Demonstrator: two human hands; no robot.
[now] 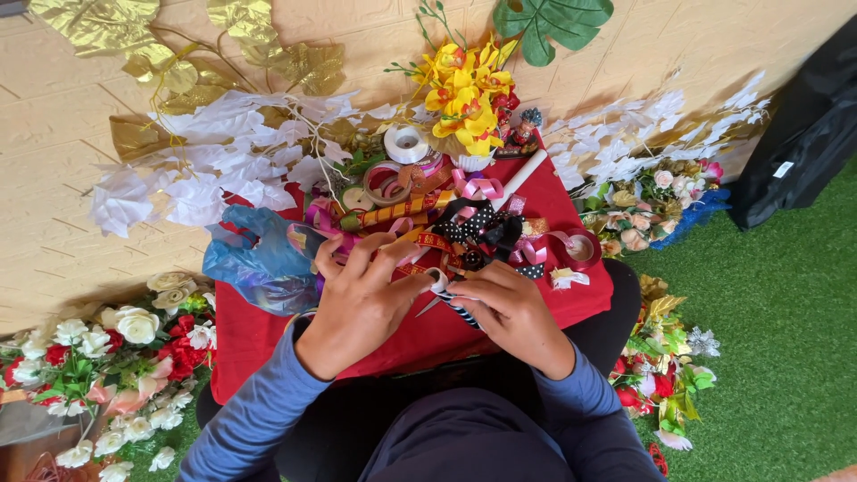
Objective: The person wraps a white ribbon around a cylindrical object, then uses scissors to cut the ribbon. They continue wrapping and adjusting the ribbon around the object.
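Note:
My left hand (357,299) rests over the front of a small table covered in red cloth (259,335), its fingers pinching a strip of patterned ribbon (420,259). My right hand (511,312) sits beside it, closed on a navy-and-white striped ribbon (457,308) and what looks like scissors; a metal blade tip (428,305) pokes out between the hands. A heap of ribbons, among them a black polka-dot bow (478,228) and pink loops (478,187), lies just beyond my fingers.
Ribbon spools (406,143) and yellow artificial orchids (464,94) stand at the table's back. A blue plastic bag (254,254) lies at left. White fabric leaves (223,152), gold leaves (98,22) and flower piles (116,357) surround the table. Green turf (777,303) lies to the right.

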